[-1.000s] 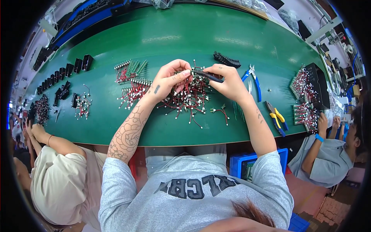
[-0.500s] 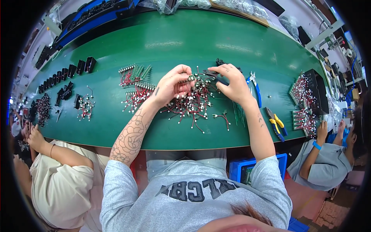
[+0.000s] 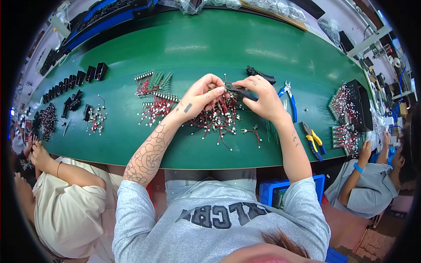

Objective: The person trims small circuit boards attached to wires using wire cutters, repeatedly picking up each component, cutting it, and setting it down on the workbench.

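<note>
Left hand (image 3: pixel 201 94) pinching a small part (image 3: pixel 226 84), right hand (image 3: pixel 265 98) gripping dark pliers (image 3: pixel 249 95), red-wired heap (image 3: pixel 219 120) below, yellow-handled pliers (image 3: pixel 310 135) by the counter's (image 3: pixel 210 161) near edge

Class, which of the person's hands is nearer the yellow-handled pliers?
Right. The right hand is beyond and left of the yellow-handled pliers; the left hand is farther left.

Fisheye view, brightly & evenly lit, approx. from above; two pale glare streaks on far half of green bench (image 3: pixel 228 33). Bench edges bow; corners vignetted to blk. Floor (image 3: pixel 344 221) dimmer, w/ shadow below bench. Small red-wired parts (image 3: pixel 218 119) lack fine detail; periphery soft.
</note>
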The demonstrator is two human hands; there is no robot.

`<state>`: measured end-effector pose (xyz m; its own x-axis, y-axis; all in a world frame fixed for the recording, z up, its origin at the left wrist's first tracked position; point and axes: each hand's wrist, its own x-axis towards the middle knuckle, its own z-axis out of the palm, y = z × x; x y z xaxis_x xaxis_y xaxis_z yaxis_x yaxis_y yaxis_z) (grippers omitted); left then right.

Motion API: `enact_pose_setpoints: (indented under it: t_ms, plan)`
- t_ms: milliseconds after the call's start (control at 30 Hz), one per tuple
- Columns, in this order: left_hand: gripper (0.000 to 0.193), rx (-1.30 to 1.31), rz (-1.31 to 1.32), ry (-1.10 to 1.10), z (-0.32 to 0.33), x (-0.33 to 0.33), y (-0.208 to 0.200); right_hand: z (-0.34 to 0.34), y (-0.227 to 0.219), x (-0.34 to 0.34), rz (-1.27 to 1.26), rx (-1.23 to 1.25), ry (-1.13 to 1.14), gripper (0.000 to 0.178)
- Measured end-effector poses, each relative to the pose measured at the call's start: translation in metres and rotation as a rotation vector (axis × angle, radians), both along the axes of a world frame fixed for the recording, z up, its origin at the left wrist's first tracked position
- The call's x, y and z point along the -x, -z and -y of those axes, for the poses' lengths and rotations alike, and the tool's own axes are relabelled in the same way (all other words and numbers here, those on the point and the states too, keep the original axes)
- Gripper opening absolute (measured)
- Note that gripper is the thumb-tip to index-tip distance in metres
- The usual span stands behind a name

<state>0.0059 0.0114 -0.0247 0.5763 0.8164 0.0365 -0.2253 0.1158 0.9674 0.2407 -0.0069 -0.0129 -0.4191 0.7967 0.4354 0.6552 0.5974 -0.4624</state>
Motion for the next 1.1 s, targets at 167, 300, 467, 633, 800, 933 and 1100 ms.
enact_pose_setpoints:
  t_ms: [167, 300, 467, 633, 800, 933, 1100]
  plan:
    - [0.01, -0.036, -0.071, -0.039, 0.0, -0.002, -0.001, 0.001, 0.001, -0.005, 0.085, -0.017, 0.06, 0.042]
    - [0.01, 0.005, -0.045, 0.016, -0.005, 0.006, -0.003, 0.003, -0.005, -0.002, -0.112, 0.325, 0.016, 0.04]
    - [0.013, 0.048, 0.074, -0.029, -0.001, 0.001, -0.01, 0.001, -0.001, -0.004, -0.312, 0.464, 0.017, 0.041]
    - [0.015, 0.098, 0.084, -0.151, -0.008, 0.007, -0.004, -0.004, 0.001, -0.002, -0.171, 0.154, 0.055, 0.043]
    - [0.016, 0.117, 0.081, -0.165, -0.006, 0.003, -0.002, -0.003, 0.003, 0.001, -0.056, 0.029, 0.044, 0.046]
    - [0.016, 0.11, 0.056, -0.155, -0.005, 0.003, -0.003, -0.002, 0.003, 0.003, -0.02, 0.018, 0.046, 0.047]
    - [0.015, 0.066, 0.019, -0.16, -0.004, 0.002, -0.003, -0.002, 0.005, 0.003, 0.021, -0.034, 0.062, 0.046]
